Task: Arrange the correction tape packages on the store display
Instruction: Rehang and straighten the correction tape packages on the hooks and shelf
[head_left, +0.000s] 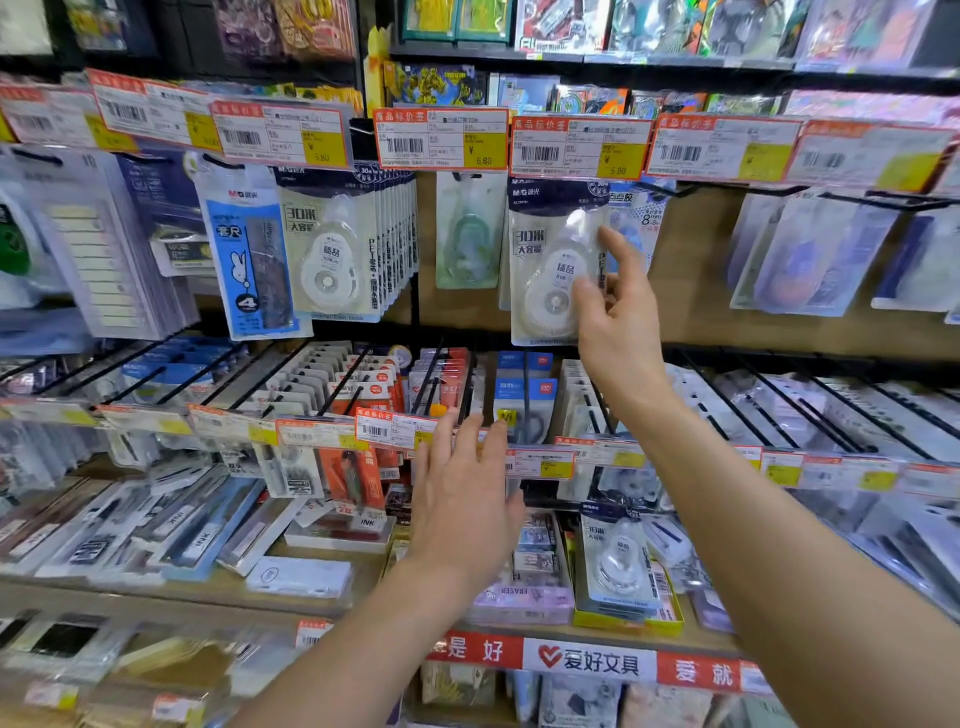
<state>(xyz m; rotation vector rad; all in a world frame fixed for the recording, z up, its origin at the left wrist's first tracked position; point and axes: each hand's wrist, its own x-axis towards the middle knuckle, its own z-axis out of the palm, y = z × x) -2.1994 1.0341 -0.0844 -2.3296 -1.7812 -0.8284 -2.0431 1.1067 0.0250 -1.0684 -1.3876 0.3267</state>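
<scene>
Clear plastic correction tape package with navy header (550, 260) is hanging on a peg. The right hand (621, 322) is touching it with loosely spread fingers (615, 249). The left hand (462, 499) is hovering lower, fingers straight.

I'm looking at a stationery shop aisle: red-and-yellow barcoded paper price tags (440, 139) along the rows, black wire peg hooks (343, 384) loaded with clear blister packs of white correction tape (332, 254), flat pen packs (182, 535) on a light wooden shelf (156, 597), red-and-white printed shelf-edge banner (589, 660) below
</scene>
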